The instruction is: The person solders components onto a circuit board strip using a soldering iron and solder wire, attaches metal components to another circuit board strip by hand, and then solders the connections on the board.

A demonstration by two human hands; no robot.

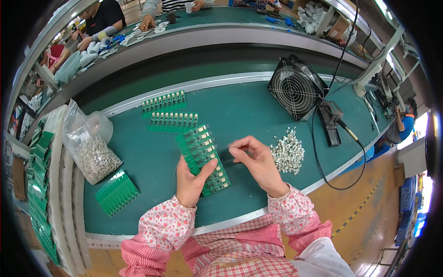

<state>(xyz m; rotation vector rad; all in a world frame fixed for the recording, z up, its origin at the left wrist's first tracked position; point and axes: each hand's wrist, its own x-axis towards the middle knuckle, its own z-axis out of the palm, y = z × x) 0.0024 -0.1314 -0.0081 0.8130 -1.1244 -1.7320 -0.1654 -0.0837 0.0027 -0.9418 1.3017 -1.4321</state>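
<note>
My left hand (194, 180) grips a green circuit-board panel (194, 147) at the middle of the bench, thumb on its face; a row of small white components with pins runs along its right side. Just right of the panel, my right hand (254, 164) is closed in a pinch; what it holds, if anything, is too small to make out. Beside it lies a pile of small white components (288, 152). Two populated board strips (173, 121) lie behind the panel, and a green panel without white components (116, 194) lies at left.
A bag of parts (99, 161), plastic tub (102, 124) and rack of boards (41, 194) stand left. A black fan (295, 85) and soldering-iron holder (329, 124) with cable sit right. Co-workers (101, 18) work at the opposite bench (221, 27); another person (406, 124) is at far right.
</note>
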